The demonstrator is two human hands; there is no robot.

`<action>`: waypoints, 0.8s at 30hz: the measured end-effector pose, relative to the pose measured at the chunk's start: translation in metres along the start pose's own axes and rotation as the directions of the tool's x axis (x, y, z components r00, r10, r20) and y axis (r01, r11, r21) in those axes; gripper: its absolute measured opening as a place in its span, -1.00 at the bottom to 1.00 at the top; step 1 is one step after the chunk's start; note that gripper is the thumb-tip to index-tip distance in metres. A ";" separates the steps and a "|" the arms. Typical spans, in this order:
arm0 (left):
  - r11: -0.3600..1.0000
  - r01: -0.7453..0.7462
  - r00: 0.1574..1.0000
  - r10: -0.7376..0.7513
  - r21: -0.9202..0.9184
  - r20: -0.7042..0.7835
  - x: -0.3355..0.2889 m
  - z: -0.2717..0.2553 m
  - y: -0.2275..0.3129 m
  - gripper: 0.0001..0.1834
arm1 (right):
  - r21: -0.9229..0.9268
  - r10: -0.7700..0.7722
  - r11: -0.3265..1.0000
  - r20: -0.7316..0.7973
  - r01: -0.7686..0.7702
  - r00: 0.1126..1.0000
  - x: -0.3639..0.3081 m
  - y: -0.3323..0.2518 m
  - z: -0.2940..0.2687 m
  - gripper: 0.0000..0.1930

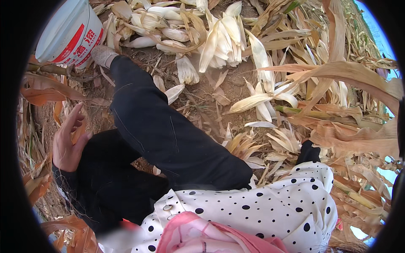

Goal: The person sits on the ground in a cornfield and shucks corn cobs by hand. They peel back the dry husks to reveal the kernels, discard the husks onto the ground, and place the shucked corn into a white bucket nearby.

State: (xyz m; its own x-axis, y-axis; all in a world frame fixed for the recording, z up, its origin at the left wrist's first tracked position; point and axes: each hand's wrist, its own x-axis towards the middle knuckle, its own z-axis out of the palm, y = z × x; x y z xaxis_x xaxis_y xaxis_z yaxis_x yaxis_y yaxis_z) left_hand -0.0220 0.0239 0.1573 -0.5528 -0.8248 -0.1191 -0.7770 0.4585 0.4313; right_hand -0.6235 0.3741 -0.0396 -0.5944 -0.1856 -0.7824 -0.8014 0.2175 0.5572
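My left hand (pixel 69 145) is raised at the left, beside my bent leg. Its thumb stands apart from the fingers, and nothing is in it. On the right, my right hand (pixel 305 140) shows only as a sliver of skin past a black cuff, next to dry corn husks (pixel 283 141). Its fingers are hidden, so I cannot see whether it grips anything. A heap of pale, peeled-back husks (pixel 223 40) lies on the soil in front of me. More loose husks (pixel 261 99) are spread nearer my right arm.
A white bucket (pixel 69 31) with red markings stands at the far left, next to my shoe (pixel 103 55). My leg in black trousers (pixel 160 126) crosses the middle. Dry corn stalks and broad brown leaves (pixel 350 80) arch in from the right; others (pixel 46 90) stand at the left.
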 end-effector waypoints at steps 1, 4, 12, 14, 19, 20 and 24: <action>1.000 -0.011 1.000 0.011 0.004 0.008 0.002 0.001 0.000 -0.25 | 0.005 0.015 1.000 0.011 -0.015 1.000 -0.004 0.003 0.001 -0.47; 0.999 -0.018 1.000 0.017 0.051 0.013 0.003 0.001 -0.004 -0.25 | -0.002 0.007 1.000 0.041 -0.007 0.999 -0.021 0.001 -0.015 -0.49; 1.000 -0.017 0.999 0.016 0.016 0.049 0.004 -0.005 0.005 -0.23 | 0.080 -0.416 0.838 -0.549 0.540 0.726 -0.102 -0.102 -0.127 -0.52; 1.000 -0.023 0.999 0.022 0.014 0.040 0.003 -0.004 0.005 -0.23 | 0.062 -0.560 0.617 -0.666 0.784 0.493 -0.086 -0.155 -0.157 -0.57; 0.999 0.029 0.999 -0.028 -0.020 0.043 -0.002 -0.005 0.000 -0.25 | -0.150 -0.450 0.668 -0.861 0.729 0.236 -0.030 -0.289 -0.232 -0.15; 1.000 0.015 0.999 -0.015 -0.007 0.032 -0.005 -0.006 0.000 -0.26 | -0.153 -0.451 0.694 -0.854 0.703 0.260 -0.019 -0.308 -0.245 -0.11; 0.999 -0.050 0.999 0.050 -0.005 0.018 0.003 -0.005 0.003 -0.28 | -0.131 -0.369 0.678 -0.912 0.723 0.180 0.024 -0.345 -0.263 -0.48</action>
State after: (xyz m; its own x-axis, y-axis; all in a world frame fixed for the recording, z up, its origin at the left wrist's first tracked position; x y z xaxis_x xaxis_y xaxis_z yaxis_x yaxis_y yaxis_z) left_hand -0.0241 0.0210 0.1629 -0.5963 -0.7947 -0.1134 -0.7468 0.4974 0.4414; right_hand -0.3791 0.0428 -0.1770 0.1277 -0.9875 -0.0928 -0.9820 -0.1128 -0.1518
